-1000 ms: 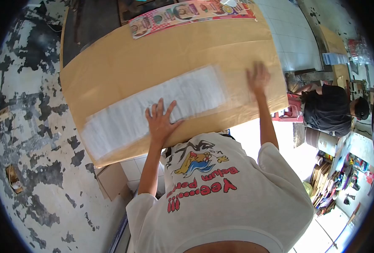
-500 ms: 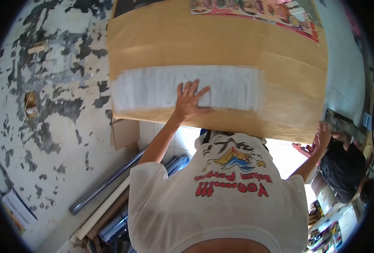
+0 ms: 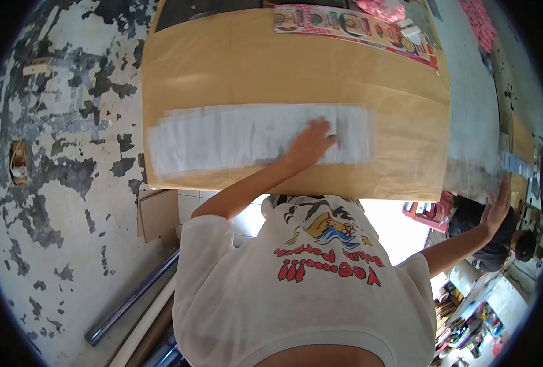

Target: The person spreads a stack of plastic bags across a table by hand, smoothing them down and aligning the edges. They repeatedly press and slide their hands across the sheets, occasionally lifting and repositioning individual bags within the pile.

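Note:
My left hand (image 3: pixel 310 145) is on a long band of overlapping whitish, see-through sheets (image 3: pixel 222 134), probably plastic. Motion blurs its fingers, which look partly bent. Brown paper (image 3: pixel 400 140) covers the table underneath. Beyond the table's right edge, my right hand (image 3: pixel 497 208) is raised with its fingers stretched out; I see nothing gripped in it. A greyish, translucent patch (image 3: pixel 474 178) shows beside its fingertips, too blurred to name.
Printed colourful sheets (image 3: pixel 351 25) lie at the table's far edge, near a pink bundle (image 3: pixel 381 9). Long rolls (image 3: pixel 133 296) lean by the peeling wall (image 3: pixel 69 171) at left. A person in dark clothing (image 3: pixel 482 229) is at right, near a red stool (image 3: pixel 430 211).
My left hand has slid right along the band, its fingers no longer spread. My right hand has moved from the table's right edge outward to the right. The view has shifted slightly.

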Motion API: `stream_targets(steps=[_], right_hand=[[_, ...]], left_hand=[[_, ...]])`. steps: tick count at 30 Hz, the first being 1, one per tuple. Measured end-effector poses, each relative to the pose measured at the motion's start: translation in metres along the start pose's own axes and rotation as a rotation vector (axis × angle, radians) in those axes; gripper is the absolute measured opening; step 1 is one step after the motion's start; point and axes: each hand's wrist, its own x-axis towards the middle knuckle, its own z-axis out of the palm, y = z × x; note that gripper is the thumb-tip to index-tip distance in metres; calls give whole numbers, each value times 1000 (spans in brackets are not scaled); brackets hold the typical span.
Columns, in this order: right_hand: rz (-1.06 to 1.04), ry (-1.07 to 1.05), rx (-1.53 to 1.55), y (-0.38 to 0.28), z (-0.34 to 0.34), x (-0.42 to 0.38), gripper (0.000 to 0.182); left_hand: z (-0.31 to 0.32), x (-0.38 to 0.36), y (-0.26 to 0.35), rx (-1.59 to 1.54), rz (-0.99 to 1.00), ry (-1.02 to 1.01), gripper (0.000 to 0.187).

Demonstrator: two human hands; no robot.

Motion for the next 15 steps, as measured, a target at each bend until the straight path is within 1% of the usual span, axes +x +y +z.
stream_targets(steps=[1, 2, 3, 4, 5, 6, 8, 10, 12, 13, 15], right_hand=[[-16, 36, 3, -15, 9, -9, 47], [-44, 16, 7, -19, 6, -9, 48], [-99, 85, -20, -44, 27, -28, 40], [-151, -29, 12, -55, 31, -28, 36], [-202, -142, 46, -64, 39, -27, 34], [-127, -273, 154, -88, 66, -49, 38], [-352, -420, 74, -120, 128, -96, 43], [-389, -639, 137, -138, 183, -126, 48], [-369, -833, 120, -133, 252, -165, 44], [-398, -946, 91, -149, 296, -201, 36], [-458, -1174, 37, -180, 383, -272, 20]], left_hand=[[10, 1, -2, 24, 99, 143, 38], [25, 2, -1, -49, 110, 193, 38], [42, 4, 1, -117, 118, 244, 38], [51, 5, 2, -186, 125, 294, 37], [48, 4, 1, -273, 101, 298, 38], [42, 3, 0, -359, 83, 303, 39], [43, 3, -2, -488, 67, 311, 41], [57, 4, -2, -574, 64, 320, 43], [62, 4, -5, -466, 100, 303, 44], [65, 3, -6, -411, 117, 291, 44], [92, 8, 3, -350, 63, 152, 48]])
